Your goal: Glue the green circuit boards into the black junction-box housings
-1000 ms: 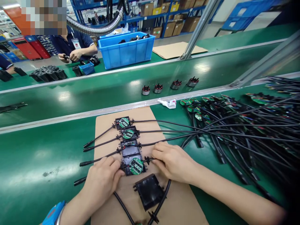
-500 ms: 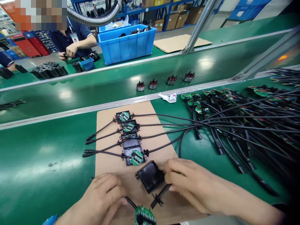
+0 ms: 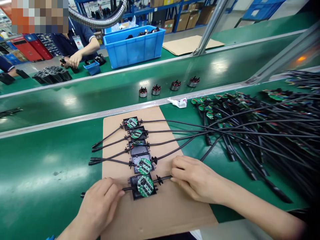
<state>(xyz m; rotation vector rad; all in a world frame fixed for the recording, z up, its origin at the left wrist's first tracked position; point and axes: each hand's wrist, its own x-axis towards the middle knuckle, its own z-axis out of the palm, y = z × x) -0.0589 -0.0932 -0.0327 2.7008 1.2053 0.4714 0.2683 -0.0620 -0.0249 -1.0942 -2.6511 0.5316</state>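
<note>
A round green circuit board (image 3: 145, 186) lies over a black plastic case half (image 3: 135, 195) at the near end of a column of similar cases. My left hand (image 3: 101, 203) pinches the short black cable on the board's left side. On the right side, my right hand (image 3: 193, 178) grips the longer black cable (image 3: 166, 177), beyond a small black grommet (image 3: 159, 180). Just behind sits another case with its own circuit board (image 3: 144, 165). Farther back, an open case (image 3: 139, 149) shows thin coloured wires. All rest on a brown cardboard sheet (image 3: 160, 216).
A large heap of black cables with green boards (image 3: 240, 113) spreads over the right of the green bench. Several metal motor parts (image 3: 156, 89) stand on the belt behind. A blue bin (image 3: 133, 46) and a co-worker's hands (image 3: 75, 60) are across the belt.
The near circuit board has moved up and away from me, onto the black case half. That case now lies straight in the column. Both hands still hold the cables.
</note>
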